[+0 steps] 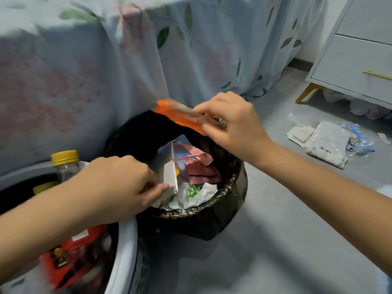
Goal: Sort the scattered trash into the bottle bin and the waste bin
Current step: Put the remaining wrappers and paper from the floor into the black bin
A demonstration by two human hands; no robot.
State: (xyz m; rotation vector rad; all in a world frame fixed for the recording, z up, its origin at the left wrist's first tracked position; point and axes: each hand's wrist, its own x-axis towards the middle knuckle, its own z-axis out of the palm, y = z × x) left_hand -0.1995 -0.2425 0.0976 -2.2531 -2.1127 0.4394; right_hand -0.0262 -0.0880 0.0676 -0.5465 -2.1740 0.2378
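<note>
Orange crinkled plastic wrapper: my right hand is pinching it over the round black-lined waste bin. My left hand is gripping a white carton inside. Next: releasing both.

We see open floor right of the waste bin; bedsheet blocks behind, bottle bin crowds its left.

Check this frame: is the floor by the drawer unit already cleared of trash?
No, a white printed bag, a blue wrapper and paper scraps lie there.
</note>
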